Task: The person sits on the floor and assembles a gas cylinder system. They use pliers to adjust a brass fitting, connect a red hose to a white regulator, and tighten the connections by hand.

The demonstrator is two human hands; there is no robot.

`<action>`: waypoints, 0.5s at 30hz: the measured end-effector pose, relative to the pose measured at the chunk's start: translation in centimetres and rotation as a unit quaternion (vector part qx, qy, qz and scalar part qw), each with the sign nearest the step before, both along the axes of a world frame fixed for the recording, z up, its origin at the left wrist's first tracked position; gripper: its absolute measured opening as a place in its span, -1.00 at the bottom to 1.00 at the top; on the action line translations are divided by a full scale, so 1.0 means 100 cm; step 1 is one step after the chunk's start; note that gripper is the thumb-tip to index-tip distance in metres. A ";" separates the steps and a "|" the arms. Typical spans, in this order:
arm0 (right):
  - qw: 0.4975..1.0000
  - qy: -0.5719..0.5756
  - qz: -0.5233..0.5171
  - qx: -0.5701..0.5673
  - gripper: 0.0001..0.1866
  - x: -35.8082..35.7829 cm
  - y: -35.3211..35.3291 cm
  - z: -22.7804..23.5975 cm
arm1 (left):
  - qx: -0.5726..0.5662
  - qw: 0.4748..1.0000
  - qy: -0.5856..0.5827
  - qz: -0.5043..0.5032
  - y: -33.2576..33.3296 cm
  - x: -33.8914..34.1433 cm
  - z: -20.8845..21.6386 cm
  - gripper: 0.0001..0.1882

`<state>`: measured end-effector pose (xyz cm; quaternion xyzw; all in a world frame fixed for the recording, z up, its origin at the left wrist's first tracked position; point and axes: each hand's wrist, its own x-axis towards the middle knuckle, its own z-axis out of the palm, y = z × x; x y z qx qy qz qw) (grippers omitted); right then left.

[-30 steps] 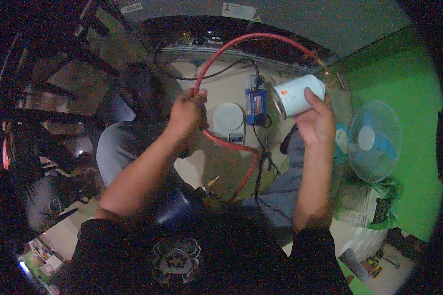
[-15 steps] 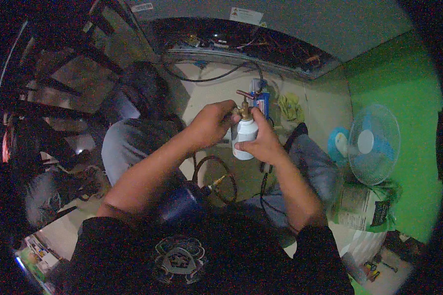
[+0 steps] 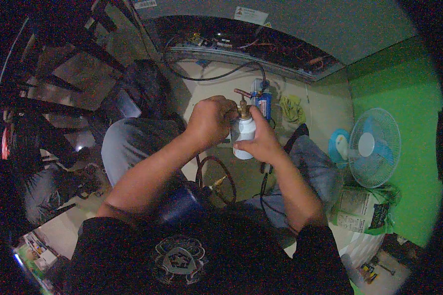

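Note:
A small white can (image 3: 243, 132) stands nearly upright in my right hand (image 3: 264, 143), whose fingers and thumb wrap round it. Screwed onto its top is a brass can tap valve (image 3: 244, 110) with a reddish T-shaped handle. My left hand (image 3: 209, 120) is closed, its curled fingertips pressed to the left side of the valve; what lies under them is hidden. Below the hands, a dark reddish hose (image 3: 200, 172) loops near the floor, with a brass fitting (image 3: 218, 182) close by. A dark blue cylinder (image 3: 182, 204) rests between my body and my left forearm.
Ahead is a large grey appliance (image 3: 300, 29) with wiring in its opening. A black hose (image 3: 216, 78) curves to a blue device (image 3: 264, 104). Right of that lie a yellow-green cloth (image 3: 293, 109) and a fan (image 3: 374, 147) by the green wall. A dark bag (image 3: 145, 91) sits at left.
My left hand has turned a little, its knuckles rolling up and towards the valve. The can stays in my right hand, shifted very slightly left.

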<state>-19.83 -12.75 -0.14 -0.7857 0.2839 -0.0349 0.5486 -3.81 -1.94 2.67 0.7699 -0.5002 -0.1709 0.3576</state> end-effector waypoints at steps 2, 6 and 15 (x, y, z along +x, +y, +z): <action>1.000 -0.001 -0.003 0.015 0.12 0.000 -0.001 0.002 | -0.008 1.000 -0.005 0.006 -0.001 0.000 -0.003 -0.84; 0.999 0.016 -0.004 0.049 0.10 0.002 -0.005 -0.002 | 0.008 0.996 0.094 0.005 -0.005 0.003 -0.019 -0.81; 0.940 0.085 0.118 -0.309 -0.03 -0.008 0.022 0.019 | 0.209 0.973 0.099 0.016 -0.003 0.008 -0.056 -0.66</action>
